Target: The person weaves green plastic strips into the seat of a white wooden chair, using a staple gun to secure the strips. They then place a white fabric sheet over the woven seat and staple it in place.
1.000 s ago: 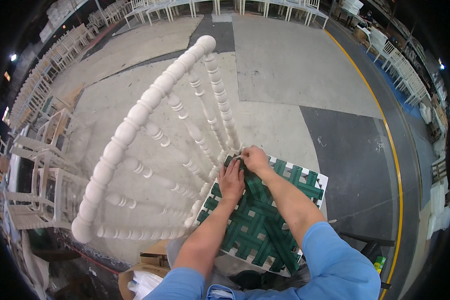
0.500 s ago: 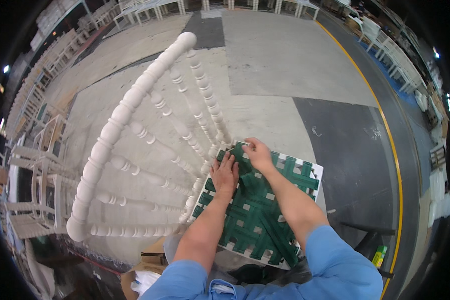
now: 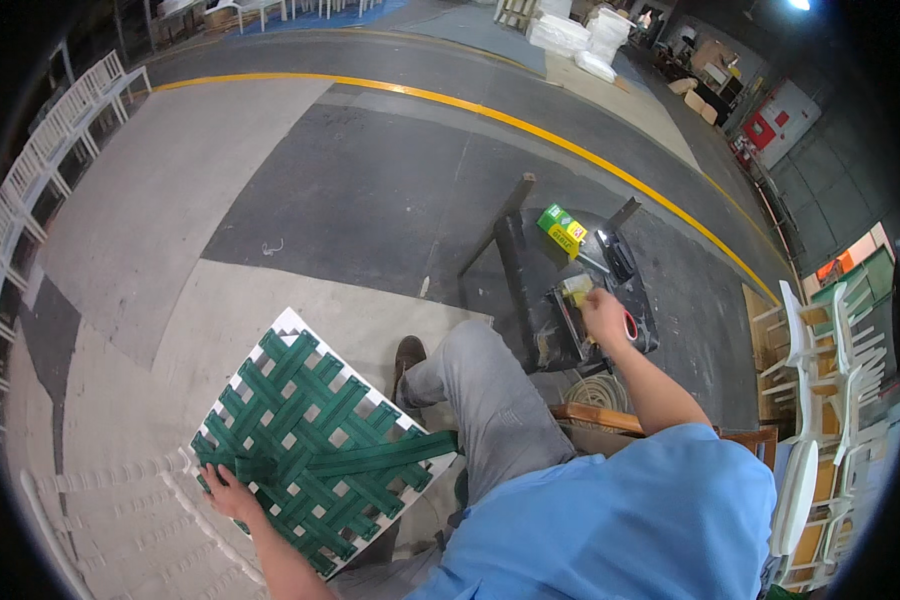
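Note:
A white chair's seat (image 3: pixel 288 322) is woven with green webbing (image 3: pixel 305 415), and a loose webbing strip (image 3: pixel 380 455) lies across it past the right edge. My left hand (image 3: pixel 228 490) rests on the seat's left edge, fingers spread, beside a folded bit of webbing. My right hand (image 3: pixel 605 318) is over a black chair (image 3: pixel 525 265) at the right, its fingers curled down at a dark, narrow tool (image 3: pixel 568 325); what they grip is hidden. Around it are a pale yellow item (image 3: pixel 576 287), a red ring-shaped handle (image 3: pixel 630 325) and a green-and-yellow box (image 3: pixel 562 230).
The white chair's turned spindle back (image 3: pixel 110 475) extends to the lower left. A coil of pale cord (image 3: pixel 600 392) hangs below the black chair, near a wooden chair part (image 3: pixel 595 418). White chairs (image 3: pixel 805 350) are stacked at the right. A yellow line (image 3: pixel 470 105) crosses the floor.
My view has swung right. My right hand has left the webbing and reached over to the tools on the black chair. My left hand has stayed on the seat.

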Demonstrator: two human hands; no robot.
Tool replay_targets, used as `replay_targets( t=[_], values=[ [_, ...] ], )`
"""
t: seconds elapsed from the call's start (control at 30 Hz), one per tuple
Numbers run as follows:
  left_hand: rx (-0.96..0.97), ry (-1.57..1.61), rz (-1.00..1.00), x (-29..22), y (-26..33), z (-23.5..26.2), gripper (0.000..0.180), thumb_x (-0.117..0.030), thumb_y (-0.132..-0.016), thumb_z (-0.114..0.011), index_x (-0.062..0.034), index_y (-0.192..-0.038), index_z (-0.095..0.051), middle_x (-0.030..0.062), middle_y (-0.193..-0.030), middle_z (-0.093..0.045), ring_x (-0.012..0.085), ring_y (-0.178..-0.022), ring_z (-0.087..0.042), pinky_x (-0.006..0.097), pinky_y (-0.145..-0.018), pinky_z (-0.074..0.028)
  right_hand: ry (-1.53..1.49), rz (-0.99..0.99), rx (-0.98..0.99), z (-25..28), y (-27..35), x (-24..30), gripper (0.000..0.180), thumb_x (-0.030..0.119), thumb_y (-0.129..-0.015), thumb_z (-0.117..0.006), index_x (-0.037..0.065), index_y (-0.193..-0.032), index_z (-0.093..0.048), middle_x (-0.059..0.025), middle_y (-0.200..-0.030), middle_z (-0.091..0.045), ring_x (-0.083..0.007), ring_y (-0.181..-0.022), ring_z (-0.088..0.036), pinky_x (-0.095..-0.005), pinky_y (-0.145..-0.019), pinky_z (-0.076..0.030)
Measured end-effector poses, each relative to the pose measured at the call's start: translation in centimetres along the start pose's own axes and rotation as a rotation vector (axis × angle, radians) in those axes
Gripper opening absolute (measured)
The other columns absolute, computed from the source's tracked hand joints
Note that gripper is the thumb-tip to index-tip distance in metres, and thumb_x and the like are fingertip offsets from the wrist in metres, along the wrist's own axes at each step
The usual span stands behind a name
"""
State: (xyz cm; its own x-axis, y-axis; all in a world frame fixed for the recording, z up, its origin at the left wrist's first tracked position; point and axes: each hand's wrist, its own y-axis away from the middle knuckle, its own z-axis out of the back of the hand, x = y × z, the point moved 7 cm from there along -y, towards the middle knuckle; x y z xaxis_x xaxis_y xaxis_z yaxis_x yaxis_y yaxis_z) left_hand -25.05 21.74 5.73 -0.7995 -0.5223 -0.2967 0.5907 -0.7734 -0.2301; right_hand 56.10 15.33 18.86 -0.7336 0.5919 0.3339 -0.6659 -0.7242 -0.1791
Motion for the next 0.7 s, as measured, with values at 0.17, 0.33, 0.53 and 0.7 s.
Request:
replay_targets(
  t=[0.17, 0.33, 0.53, 0.7],
  values=[
    [0.138, 0.524, 0.004, 0.5, -1.0, -1.0, 0.047, -0.042, -0.108, -0.057, -0.0171, -0.147, -0.064, 0.0057, -0.162, -0.053, 0.0317, -0.148, -0.049, 0.054, -0.124, -0.029, -0.029, -0.205, 0.379, -2.3, -3.0, -5.5, 0.032, 0.03, -0.079, -0.085, 0.001, -0.091, -0.078, -0.0078, -0.079, -0.072, -0.0192, -0.069, -0.063, -0.04, -0.065, -0.05],
    [0.07, 0.086, 0.124, 4.0, -2.2, 0.8, 0.045, -0.045, -0.102, -0.063, -0.0311, -0.145, -0.065, -0.0066, -0.163, -0.052, 0.0417, -0.153, -0.039, 0.066, -0.125, -0.022, -0.175, -0.264, 0.449, -6.6, -1.4, -3.9, 0.046, 0.015, -0.076, -0.082, -0.007, -0.115, -0.072, -0.0136, -0.102, -0.075, -0.0288, -0.089, -0.072, -0.0432, -0.081, -0.056],
    [-0.008, 0.142, 0.149, 4.8, -0.6, 0.0, 0.047, -0.048, -0.102, -0.062, -0.03, -0.145, -0.065, -0.0087, -0.161, -0.053, 0.0409, -0.151, -0.041, 0.06, -0.123, -0.03, -0.557, 0.176, 0.491, -3.8, -3.1, 7.0, 0.062, -0.002, -0.066, -0.067, 0.003, -0.128, -0.062, -0.0048, -0.116, -0.065, -0.0216, -0.102, -0.063, -0.0337, -0.089, -0.052],
    [-0.007, 0.144, 0.206, 6.0, 0.4, -0.4, 0.046, -0.046, -0.101, -0.063, -0.0291, -0.144, -0.066, -0.0092, -0.16, -0.054, 0.04, -0.15, -0.043, 0.058, -0.122, -0.034, -0.555, 0.485, 0.889, -4.8, 3.6, 31.4, 0.046, 0.018, -0.089, -0.083, 0.003, -0.13, -0.067, -0.0049, -0.117, -0.07, -0.0204, -0.107, -0.066, -0.0364, -0.096, -0.05]
  ],
)
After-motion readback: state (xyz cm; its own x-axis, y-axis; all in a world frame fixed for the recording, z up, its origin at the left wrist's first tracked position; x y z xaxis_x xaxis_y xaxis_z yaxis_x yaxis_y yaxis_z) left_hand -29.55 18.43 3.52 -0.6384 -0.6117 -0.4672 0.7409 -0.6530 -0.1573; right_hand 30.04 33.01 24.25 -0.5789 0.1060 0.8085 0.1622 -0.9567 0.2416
